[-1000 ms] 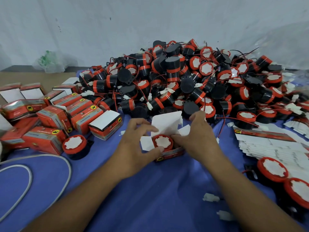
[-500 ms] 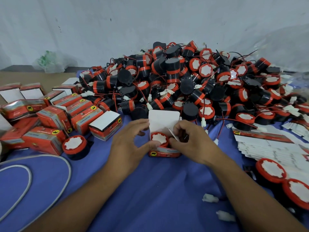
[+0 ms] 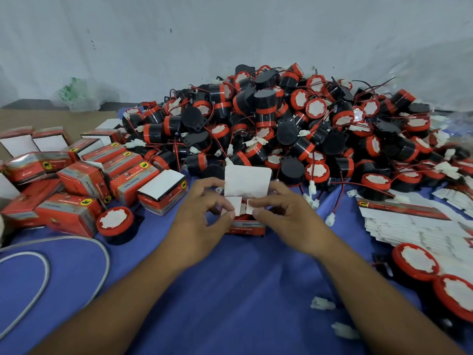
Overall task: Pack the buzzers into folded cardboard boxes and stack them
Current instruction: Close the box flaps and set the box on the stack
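A small red cardboard box (image 3: 245, 228) stands on the blue cloth between my hands, its white top lid (image 3: 247, 179) upright. My left hand (image 3: 202, 219) pinches the left side flap and my right hand (image 3: 284, 217) pinches the right side flap, both folded inward over the opening. The buzzer inside is hidden under the flaps. Behind the box rises a big heap of black and red buzzers (image 3: 281, 124) with red wires. One loose buzzer (image 3: 115, 224) lies to the left of my left hand.
Several packed red boxes (image 3: 76, 180) lie at the left, some with lids up. A stack of flat unfolded boxes (image 3: 414, 221) sits at the right, with two buzzers (image 3: 419, 262) in front. A grey cable (image 3: 48, 267) loops at the lower left. White connectors (image 3: 322, 303) are scattered.
The buzzer's red face was visible in the open box; now both hands have folded the side flaps over it, and the lid stands straight up.
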Action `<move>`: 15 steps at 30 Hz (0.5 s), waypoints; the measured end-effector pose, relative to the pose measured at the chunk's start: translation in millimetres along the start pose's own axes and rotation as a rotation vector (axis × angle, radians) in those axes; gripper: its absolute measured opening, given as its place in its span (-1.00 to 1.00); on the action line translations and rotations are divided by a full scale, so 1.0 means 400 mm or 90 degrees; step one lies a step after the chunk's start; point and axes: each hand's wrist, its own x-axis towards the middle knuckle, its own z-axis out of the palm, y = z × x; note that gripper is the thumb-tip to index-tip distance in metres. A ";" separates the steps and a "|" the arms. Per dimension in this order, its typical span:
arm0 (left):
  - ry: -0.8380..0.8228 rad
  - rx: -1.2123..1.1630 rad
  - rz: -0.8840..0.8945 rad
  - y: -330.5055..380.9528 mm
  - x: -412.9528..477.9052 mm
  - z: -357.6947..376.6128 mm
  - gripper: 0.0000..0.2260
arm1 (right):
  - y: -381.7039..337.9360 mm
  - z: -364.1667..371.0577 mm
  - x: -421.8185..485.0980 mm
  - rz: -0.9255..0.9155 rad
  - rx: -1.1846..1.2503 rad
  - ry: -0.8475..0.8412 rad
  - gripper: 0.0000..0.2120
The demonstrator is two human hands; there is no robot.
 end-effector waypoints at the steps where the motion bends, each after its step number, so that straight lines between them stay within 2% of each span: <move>1: 0.003 -0.028 -0.025 -0.002 0.002 -0.001 -0.70 | 0.000 -0.007 -0.002 -0.009 -0.004 -0.024 -0.85; 3: -0.003 -0.101 -0.069 -0.001 0.008 0.000 -0.39 | 0.002 -0.022 -0.005 0.008 0.016 -0.055 -0.87; 4: -0.017 -0.125 -0.074 -0.003 0.008 -0.001 -0.30 | 0.004 -0.027 -0.004 0.015 0.041 -0.059 -0.79; 5: -0.034 -0.132 -0.063 -0.006 0.007 -0.001 -0.30 | 0.004 -0.027 -0.003 0.015 0.067 -0.057 -0.69; 7: -0.070 -0.105 -0.032 -0.010 0.005 -0.003 -0.51 | 0.004 -0.027 -0.002 -0.013 0.082 -0.053 -0.57; 9: -0.087 -0.112 -0.061 -0.013 0.006 -0.007 -0.67 | 0.005 -0.027 -0.003 -0.062 0.038 -0.068 -0.62; 11: -0.086 -0.100 -0.083 -0.013 0.004 -0.008 -0.72 | 0.011 -0.034 -0.006 -0.078 -0.008 -0.091 -0.72; 15: -0.119 -0.083 -0.056 -0.011 0.000 -0.020 -0.68 | 0.016 -0.045 -0.012 -0.052 -0.078 -0.123 -0.54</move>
